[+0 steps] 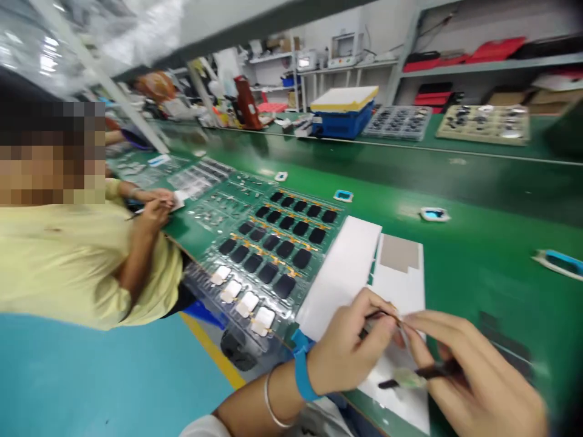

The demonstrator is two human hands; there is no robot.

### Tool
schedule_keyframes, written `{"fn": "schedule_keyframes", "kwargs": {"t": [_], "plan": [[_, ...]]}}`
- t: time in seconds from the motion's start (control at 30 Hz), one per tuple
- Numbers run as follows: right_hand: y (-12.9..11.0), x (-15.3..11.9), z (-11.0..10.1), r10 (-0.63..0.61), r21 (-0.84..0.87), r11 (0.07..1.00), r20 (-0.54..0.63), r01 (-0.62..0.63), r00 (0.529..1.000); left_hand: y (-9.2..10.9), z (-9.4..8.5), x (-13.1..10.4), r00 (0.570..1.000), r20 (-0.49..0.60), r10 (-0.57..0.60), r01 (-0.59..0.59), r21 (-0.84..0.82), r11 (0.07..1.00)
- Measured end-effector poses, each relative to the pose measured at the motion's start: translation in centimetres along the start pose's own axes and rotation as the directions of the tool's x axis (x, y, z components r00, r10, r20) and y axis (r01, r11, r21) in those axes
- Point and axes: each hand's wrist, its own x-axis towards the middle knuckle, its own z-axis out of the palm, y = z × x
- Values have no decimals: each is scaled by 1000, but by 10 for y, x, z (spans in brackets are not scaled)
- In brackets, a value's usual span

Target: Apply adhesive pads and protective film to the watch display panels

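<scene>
My left hand (350, 343), with a blue strap at its wrist, is closed in a pinch on a small dark part that its fingers mostly hide. My right hand (473, 370) meets it at the fingertips and holds a dark, slim tool (439, 370) that looks like tweezers; a small pale piece (407, 377) shows by its end. Both hands are above a white sheet (401, 291). Beside it lies another white sheet (348, 261). Rows of black square parts with orange flex strips (285, 249) fill clear trays to the left, white-faced ones (247, 303) nearest the edge.
A person in a yellow shirt (68, 261) works at the left. Small blue-faced frames (434, 214) lie spaced along the green surface (478, 188). Behind stand a blue bin (344, 121) and compartment trays (485, 123). A shelf bar crosses overhead.
</scene>
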Motion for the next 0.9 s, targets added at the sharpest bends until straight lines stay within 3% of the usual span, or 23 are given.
{"fn": "schedule_keyframes", "kwargs": {"t": [0.1,0.27,0.47,0.7,0.8,0.9], "plan": [[-9,6,-7,-65,-169,983,82,78,994,3,-4,-4,997,15,-73,72,41,997],[-14,9,-4,-90,-236,966,73,105,993,-2,-6,-7,993,16,-119,118,53,992],[-16,6,0,-72,-247,965,87,92,994,-1,-9,-7,995,13,-94,90,188,978],[-20,2,4,-65,-386,915,140,115,988,2,-11,-5,998,25,-54,44,310,950],[-18,8,2,101,-292,954,107,-66,989,3,-10,-5,998,31,-54,45,252,967],[-10,16,-1,410,-23,912,112,-410,905,2,-10,-8,995,19,-98,96,87,992]]}}
